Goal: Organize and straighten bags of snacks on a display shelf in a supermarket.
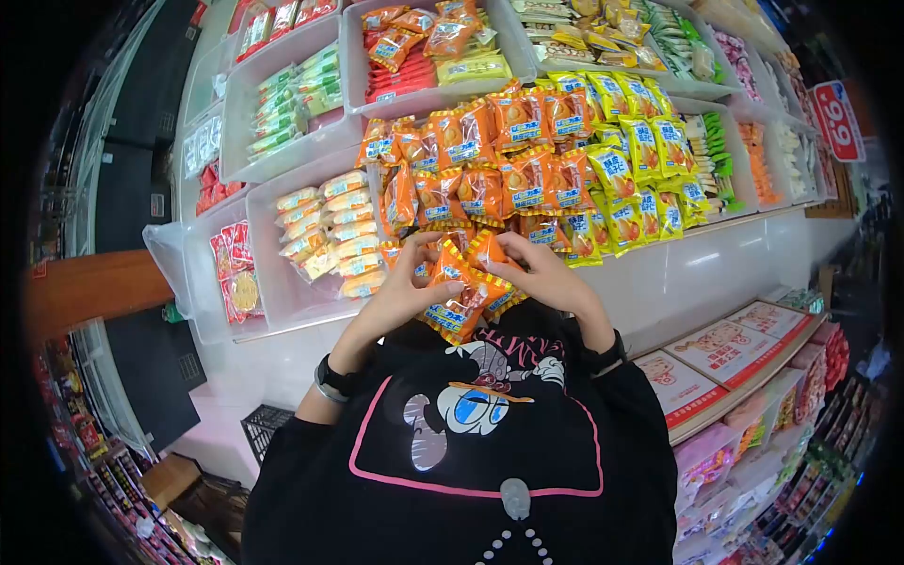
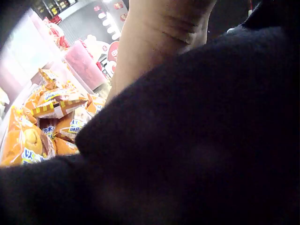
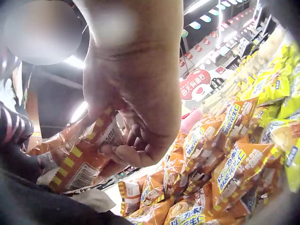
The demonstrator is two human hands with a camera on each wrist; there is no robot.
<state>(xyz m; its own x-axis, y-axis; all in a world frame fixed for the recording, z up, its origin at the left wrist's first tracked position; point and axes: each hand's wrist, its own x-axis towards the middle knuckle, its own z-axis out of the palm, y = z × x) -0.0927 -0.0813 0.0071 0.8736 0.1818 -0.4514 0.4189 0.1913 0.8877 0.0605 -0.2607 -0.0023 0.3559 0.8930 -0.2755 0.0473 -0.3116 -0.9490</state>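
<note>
Close to the chest, both hands hold several orange snack bags (image 1: 454,309) with yellow striped edges. My left hand (image 1: 400,290) grips them from the left, its thumb lying across the front of one bag. From the other side my right hand (image 1: 549,279) curls its fingers round an orange snack bag (image 3: 83,171), whose barcode side shows in the right wrist view. Just beyond the hands lies a pile of the same orange bags (image 1: 480,184). In the left wrist view a dark sleeve (image 2: 197,131) hides the left fingers and what they hold.
Yellow snack bags (image 1: 617,174) are piled right of the orange ones. Translucent bins (image 1: 268,311) hold cream-coloured packs (image 1: 325,226), green-and-white packs and red packs. A price sign (image 1: 836,122) stands at far right. Below it runs a lower shelf with printed boxes (image 1: 720,353).
</note>
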